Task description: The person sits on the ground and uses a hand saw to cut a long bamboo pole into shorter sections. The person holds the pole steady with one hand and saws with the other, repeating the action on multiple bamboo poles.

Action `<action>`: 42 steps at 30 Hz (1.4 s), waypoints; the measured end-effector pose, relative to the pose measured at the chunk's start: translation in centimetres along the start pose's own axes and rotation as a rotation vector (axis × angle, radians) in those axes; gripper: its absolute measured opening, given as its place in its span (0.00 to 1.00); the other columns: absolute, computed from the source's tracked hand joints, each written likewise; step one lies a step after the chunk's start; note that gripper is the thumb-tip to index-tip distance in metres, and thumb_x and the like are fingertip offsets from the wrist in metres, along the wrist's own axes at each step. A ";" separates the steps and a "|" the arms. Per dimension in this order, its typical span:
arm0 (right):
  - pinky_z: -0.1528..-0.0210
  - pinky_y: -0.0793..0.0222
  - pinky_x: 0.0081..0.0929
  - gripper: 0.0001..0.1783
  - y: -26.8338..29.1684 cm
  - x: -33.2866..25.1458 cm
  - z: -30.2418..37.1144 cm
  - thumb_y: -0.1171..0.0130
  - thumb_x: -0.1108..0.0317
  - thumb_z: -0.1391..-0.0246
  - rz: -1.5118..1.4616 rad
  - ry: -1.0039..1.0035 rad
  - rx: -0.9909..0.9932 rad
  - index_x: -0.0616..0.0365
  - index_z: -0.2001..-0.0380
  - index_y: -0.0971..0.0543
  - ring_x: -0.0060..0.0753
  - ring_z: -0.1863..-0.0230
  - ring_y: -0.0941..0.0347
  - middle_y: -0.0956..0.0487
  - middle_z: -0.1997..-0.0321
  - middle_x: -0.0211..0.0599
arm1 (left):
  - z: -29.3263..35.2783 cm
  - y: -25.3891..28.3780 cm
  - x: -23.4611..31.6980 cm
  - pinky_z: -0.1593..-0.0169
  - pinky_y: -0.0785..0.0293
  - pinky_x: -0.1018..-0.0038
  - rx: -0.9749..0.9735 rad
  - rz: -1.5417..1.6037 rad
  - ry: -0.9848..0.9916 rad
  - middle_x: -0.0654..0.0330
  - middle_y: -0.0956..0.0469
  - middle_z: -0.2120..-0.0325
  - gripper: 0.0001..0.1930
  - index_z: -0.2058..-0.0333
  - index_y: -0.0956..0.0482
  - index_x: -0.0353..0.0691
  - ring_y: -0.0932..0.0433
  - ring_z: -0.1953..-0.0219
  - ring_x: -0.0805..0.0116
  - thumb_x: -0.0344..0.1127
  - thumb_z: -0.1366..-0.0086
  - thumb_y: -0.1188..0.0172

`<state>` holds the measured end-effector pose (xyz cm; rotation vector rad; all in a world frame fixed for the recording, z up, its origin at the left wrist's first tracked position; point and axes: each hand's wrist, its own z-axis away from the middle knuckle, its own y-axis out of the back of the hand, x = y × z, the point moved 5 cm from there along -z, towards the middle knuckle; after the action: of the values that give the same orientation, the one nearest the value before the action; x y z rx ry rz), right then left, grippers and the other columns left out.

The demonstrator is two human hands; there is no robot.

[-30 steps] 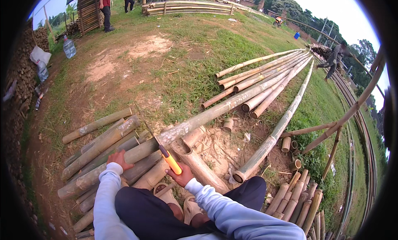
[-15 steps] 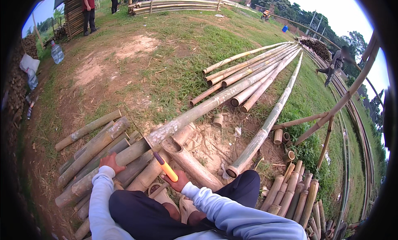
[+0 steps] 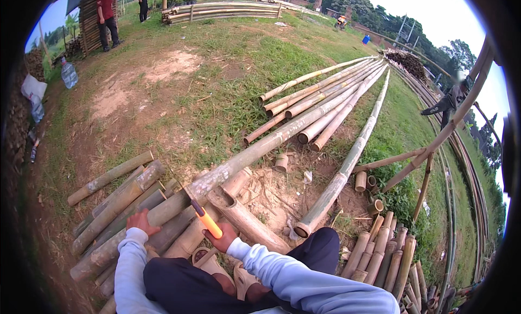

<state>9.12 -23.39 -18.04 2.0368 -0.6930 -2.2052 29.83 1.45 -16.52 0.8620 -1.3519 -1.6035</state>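
A long bamboo pole (image 3: 252, 149) slants from the far stack down to my lower left. My right hand (image 3: 221, 238) is wrapped round the orange handle of a handsaw (image 3: 208, 221). The saw's thin blade crosses the pole at a cut, with its far end showing beyond. My left hand (image 3: 142, 221) grips the pole from above, left of the cut, with the thumb toward the saw. Under the pole lies a thick bamboo piece with a notch cut out (image 3: 244, 219). Several cut bamboo lengths (image 3: 122, 205) lie beneath and beyond my left hand.
Another long pole (image 3: 347, 170) lies to the right. Short bamboo pieces (image 3: 388, 251) are heaped at lower right beside a slanting bamboo post (image 3: 442, 135). Sawdust (image 3: 266, 197) covers the ground ahead. A person (image 3: 453, 102) bends at far right; two others stand far left.
The saw and my right hand have shifted slightly forward and left across the pole. My left hand stays on the pole. The person at far right has moved rightward. The whole view has shifted a little.
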 end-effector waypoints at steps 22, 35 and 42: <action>0.60 0.27 0.47 0.16 0.9 0.9 2.1 0.34 0.57 0.44 0.014 0.037 -0.045 0.61 0.64 0.18 0.63 0.64 0.22 0.19 0.68 0.57 | 0.0 -0.3 -1.8 0.50 0.22 0.55 0.017 0.032 -0.039 0.45 0.16 0.60 0.41 0.49 0.23 0.43 0.17 0.54 0.46 0.61 0.59 0.24; 0.69 0.32 0.45 0.17 -0.7 -1.1 -2.0 0.34 0.59 0.42 -0.044 0.216 0.097 0.64 0.70 0.23 0.58 0.76 0.27 0.24 0.77 0.55 | 0.3 0.0 -1.0 0.45 0.25 0.53 0.002 0.039 0.004 0.44 0.17 0.57 0.43 0.47 0.24 0.41 0.19 0.52 0.44 0.62 0.58 0.24; 0.61 0.24 0.41 0.15 4.0 1.2 12.8 0.33 0.60 0.42 0.020 0.028 -0.061 0.58 0.57 0.17 0.55 0.65 0.18 0.17 0.68 0.51 | 0.7 -0.3 -1.7 0.47 0.27 0.50 0.056 0.018 -0.010 0.40 0.18 0.58 0.34 0.49 0.23 0.39 0.20 0.52 0.40 0.66 0.36 0.44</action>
<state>-4.30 -23.75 -17.39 2.0193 -0.6328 -2.1551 29.84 3.30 -16.74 0.8743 -1.4132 -1.5647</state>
